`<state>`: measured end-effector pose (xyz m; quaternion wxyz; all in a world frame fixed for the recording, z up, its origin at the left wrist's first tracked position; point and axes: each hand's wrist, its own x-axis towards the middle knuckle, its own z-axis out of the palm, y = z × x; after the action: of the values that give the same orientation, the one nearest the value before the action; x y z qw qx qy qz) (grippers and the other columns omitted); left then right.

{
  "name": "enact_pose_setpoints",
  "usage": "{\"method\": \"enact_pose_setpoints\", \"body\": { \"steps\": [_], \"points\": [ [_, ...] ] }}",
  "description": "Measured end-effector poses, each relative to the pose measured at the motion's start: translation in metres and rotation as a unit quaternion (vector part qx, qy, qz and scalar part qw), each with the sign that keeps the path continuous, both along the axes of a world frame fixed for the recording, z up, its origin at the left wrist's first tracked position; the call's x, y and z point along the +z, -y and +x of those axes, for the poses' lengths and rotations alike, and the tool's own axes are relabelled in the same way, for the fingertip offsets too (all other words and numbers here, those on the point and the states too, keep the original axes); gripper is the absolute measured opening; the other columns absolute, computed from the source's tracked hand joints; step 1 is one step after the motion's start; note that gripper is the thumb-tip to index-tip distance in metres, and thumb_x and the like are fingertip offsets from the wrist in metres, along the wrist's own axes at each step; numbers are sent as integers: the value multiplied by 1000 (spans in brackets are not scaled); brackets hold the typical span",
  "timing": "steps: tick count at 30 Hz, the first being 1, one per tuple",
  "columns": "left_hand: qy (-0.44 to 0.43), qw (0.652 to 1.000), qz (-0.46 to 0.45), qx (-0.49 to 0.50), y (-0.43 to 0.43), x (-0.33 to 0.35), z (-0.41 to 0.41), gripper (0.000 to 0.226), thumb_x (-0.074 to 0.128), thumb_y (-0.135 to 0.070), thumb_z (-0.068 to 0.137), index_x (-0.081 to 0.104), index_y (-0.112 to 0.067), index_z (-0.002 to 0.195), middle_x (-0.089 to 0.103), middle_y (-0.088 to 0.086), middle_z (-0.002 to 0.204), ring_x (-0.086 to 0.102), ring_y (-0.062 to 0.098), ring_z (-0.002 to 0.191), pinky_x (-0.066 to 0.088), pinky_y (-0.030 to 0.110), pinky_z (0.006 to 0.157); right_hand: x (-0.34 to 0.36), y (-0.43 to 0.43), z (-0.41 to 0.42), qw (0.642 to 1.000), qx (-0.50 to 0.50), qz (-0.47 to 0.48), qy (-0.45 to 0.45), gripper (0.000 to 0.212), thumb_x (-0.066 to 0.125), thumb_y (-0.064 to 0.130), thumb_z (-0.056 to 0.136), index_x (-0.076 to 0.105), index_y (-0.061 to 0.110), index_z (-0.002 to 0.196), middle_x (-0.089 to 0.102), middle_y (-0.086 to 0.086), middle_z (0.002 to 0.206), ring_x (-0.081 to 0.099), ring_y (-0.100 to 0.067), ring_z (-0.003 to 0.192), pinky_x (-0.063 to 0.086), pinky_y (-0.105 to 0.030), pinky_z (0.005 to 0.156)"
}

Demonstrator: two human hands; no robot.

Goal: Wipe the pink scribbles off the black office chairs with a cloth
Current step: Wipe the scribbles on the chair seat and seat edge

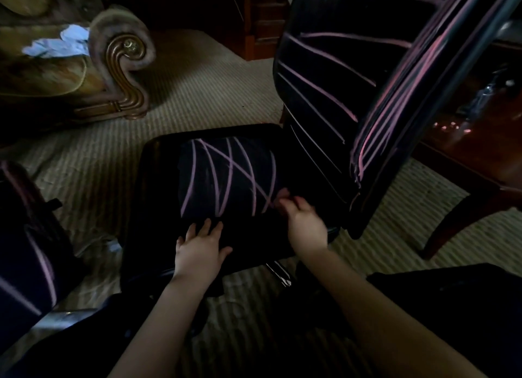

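A black office chair stands in front of me on the carpet. Pink scribbles cross its seat (226, 174), and long pink lines run over its backrest (353, 75). My left hand (200, 247) lies flat on the seat's front edge with its fingers straight. My right hand (302, 216) is at the seat's right side, by the end of the scribbles, fingers curled. The dark hides whether it holds anything. A second black chair (28, 250) with pink lines is at the left edge. A pale crumpled cloth (59, 43) lies on the sofa at the far left.
An ornate brown sofa with a scrolled armrest (124, 61) stands at the back left. A dark wooden table (474, 140) is close behind the backrest on the right. A black shape (452, 293) fills the lower right. Striped carpet (197, 75) lies between them.
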<state>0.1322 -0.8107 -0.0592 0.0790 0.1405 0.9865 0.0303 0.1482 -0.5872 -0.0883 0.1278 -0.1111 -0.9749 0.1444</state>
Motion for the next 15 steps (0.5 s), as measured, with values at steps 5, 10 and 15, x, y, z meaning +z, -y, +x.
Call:
{"method": "enact_pose_setpoints", "body": {
  "steps": [5,10,15],
  "points": [
    [1,1000,24,12,0,-2,-3,66,46,-53,93,20,-35,150,16,-7,159,15,24,145,27,45,114,11,-57,-56,996,-49,-51,53,48,40,8,93,48,28,136,47,-9,133,57,-32,110,46,-36,95],
    [-11,1000,-7,18,-6,-8,0,65,41,-52,95,14,-34,151,11,-5,160,11,25,146,23,47,115,3,-80,-113,991,-51,-117,46,49,40,10,91,45,26,137,50,-3,137,56,-25,116,42,-38,104],
    [-16,999,-46,19,-17,-10,3,63,38,-51,97,13,-32,152,14,-2,159,14,30,145,26,47,113,4,-83,-86,998,-27,-46,45,48,47,9,92,46,24,138,46,-12,135,59,-33,107,46,-34,91]
  ]
}}
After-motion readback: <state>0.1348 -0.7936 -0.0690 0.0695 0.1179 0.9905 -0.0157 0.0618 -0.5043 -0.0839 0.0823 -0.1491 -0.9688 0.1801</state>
